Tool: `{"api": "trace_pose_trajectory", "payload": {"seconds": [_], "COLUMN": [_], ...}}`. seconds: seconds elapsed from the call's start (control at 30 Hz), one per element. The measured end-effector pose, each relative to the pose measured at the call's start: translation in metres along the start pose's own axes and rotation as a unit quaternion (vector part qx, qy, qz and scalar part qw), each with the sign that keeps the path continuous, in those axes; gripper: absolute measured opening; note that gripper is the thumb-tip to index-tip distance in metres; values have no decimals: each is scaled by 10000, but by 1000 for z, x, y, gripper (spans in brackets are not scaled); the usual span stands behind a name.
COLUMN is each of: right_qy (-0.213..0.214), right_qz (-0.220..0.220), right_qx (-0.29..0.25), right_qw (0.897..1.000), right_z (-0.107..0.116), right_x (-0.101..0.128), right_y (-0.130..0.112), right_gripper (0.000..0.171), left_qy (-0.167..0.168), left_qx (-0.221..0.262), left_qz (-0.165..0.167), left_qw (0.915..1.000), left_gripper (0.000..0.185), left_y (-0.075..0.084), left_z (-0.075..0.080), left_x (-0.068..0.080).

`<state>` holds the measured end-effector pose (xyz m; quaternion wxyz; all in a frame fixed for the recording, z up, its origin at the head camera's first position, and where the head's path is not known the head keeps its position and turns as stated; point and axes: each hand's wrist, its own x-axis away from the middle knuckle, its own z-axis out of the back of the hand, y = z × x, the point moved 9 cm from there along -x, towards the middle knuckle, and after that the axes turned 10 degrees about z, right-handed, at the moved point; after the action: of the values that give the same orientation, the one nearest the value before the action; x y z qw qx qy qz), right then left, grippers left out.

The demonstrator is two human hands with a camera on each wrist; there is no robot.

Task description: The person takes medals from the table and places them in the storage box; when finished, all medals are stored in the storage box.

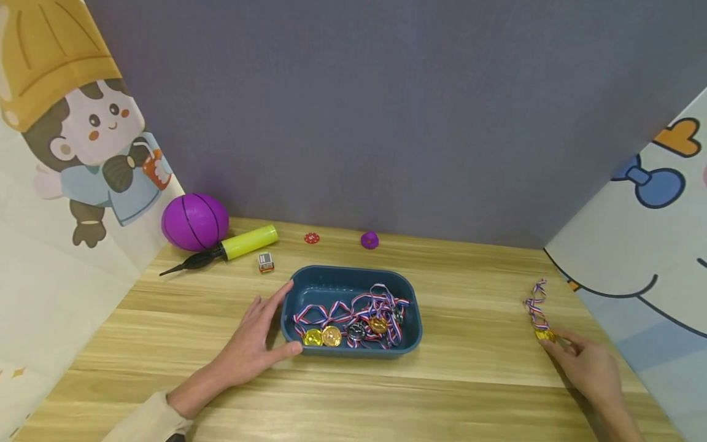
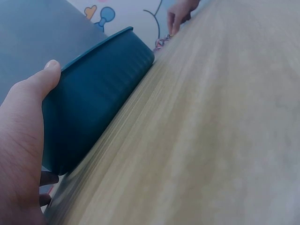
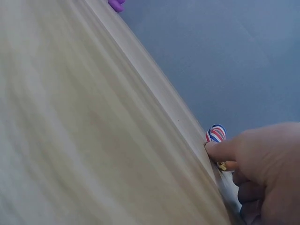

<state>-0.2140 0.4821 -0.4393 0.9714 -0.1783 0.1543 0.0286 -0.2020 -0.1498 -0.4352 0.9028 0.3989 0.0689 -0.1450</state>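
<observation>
A dark blue plastic bin (image 1: 409,344) holds several medals (image 1: 331,336) in gold, bronze and dark tones, with tangled red, white and blue ribbons. My left hand (image 1: 248,350) grips the bin's left end, thumb on the near rim and index finger at the far left corner. In the left wrist view the thumb presses the rim of the bin (image 2: 93,98). Far to the right, my right hand (image 1: 591,368) pinches a gold medal (image 1: 545,335) between thumb and fingers low at the table. Its striped ribbon (image 1: 536,304) trails away toward the back wall.
Behind the bin stand a purple ball (image 1: 195,222), a yellow and black hand pump (image 1: 248,242), a small box (image 1: 266,262), a red poker chip (image 1: 312,238) and a purple ring-shaped thing (image 1: 369,240). A grey wall (image 1: 375,123) closes the back; printed panels flank the wooden table (image 1: 469,393).
</observation>
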Motion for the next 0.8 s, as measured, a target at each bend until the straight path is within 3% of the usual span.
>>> {"api": "trace_pose_trajectory", "payload": {"seconds": [0.2, 0.47, 0.8], "right_qy": [186, 487, 1313], "right_qz": [245, 262, 638], "right_qx": [16, -140, -615], "right_qw": [9995, 9984, 9874], "right_z": [0, 4, 20], "right_x": [-2, -2, -6], "right_y": [-7, -17, -41], "right_gripper": [43, 40, 31], "left_qy": [-17, -23, -25], "left_qx": [0, 10, 7], "left_qz": [40, 80, 56], "left_qw": [10000, 10000, 10000], "left_gripper": [109, 109, 109], "left_y": [-1, -2, -2], "left_z": [0, 0, -1], "left_x": [0, 0, 0]}}
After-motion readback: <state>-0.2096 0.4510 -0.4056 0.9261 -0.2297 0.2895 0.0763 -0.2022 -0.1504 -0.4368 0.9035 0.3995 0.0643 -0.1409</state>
